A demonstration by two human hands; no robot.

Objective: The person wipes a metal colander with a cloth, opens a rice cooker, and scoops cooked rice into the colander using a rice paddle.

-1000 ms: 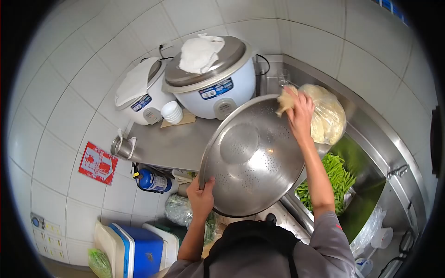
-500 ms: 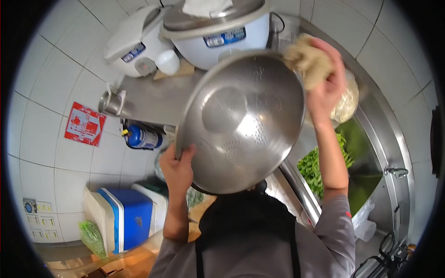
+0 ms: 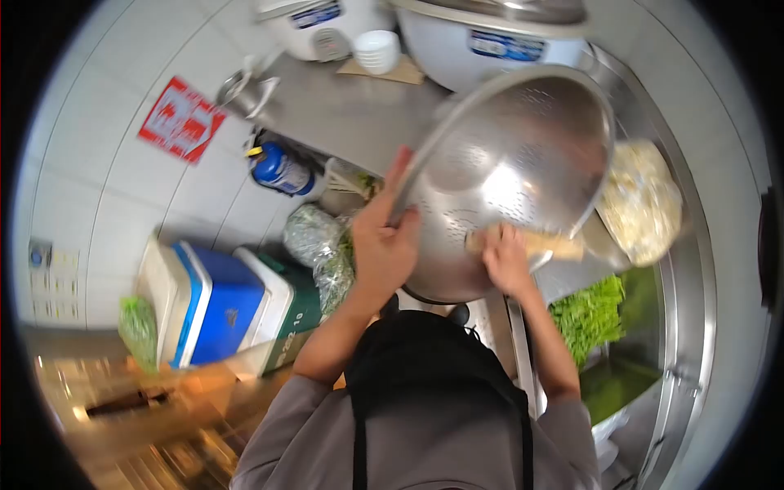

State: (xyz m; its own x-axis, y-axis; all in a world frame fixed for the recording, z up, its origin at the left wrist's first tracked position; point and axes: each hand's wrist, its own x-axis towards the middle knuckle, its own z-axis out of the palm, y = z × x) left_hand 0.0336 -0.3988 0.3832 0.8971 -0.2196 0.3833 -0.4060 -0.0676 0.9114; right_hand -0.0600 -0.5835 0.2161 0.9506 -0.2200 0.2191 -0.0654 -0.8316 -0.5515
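A large steel colander point(image 3: 469, 163), its bowl dotted with groups of small holes, is held tilted in front of my body. My left hand point(image 3: 385, 241) grips its rim on the left side, thumb inside the bowl and fingers partly hidden behind. Inside the bowl, low on the right, my right hand point(image 3: 505, 255) is closed on a tan cloth point(image 3: 555, 244). The cloth lies against the metal and stretches right toward the rim. Some motion blur softens the right hand and the cloth.
Beyond the colander, a steel counter point(image 3: 327, 98) carries a large rice cooker point(image 3: 490, 53) and stacked white bowls point(image 3: 377, 53). A bulging clear bag point(image 3: 641, 200) and leafy greens point(image 3: 588, 318) sit by the sink on the right. A blue cooler point(image 3: 220, 298) and bagged greens point(image 3: 327, 253) stand left.
My right hand, with the cloth, has come down from the colander's upper right rim into the bowl. The colander has tilted further, and the view has shifted.
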